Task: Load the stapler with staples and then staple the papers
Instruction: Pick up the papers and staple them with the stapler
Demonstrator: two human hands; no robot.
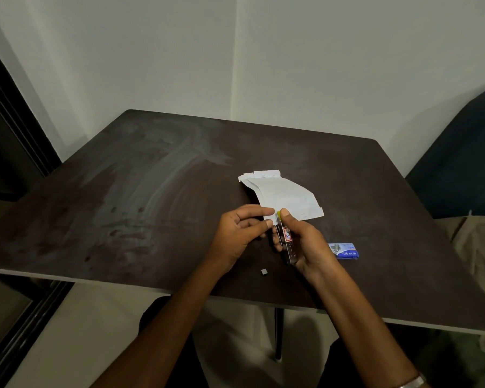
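A small metal stapler (287, 242) with a red-and-white label and a yellow tip is gripped in my right hand (305, 245), thumb resting on its front end. My left hand (241, 233) pinches the near corner of a stack of white paper slips (283, 194), which lies on the dark table with that corner at the stapler's tip. A blue staple box (345, 250) lies on the table just right of my right hand. A tiny grey strip of staples (264, 272) sits on the table near the front edge.
The dark brown table (151, 205) has a smeared, dusty top and stands in a white-walled corner. A dark chair (465, 163) stands at the right, and beige fabric (479, 247) lies beyond the right edge. A dark door frame (9, 135) runs along the left.
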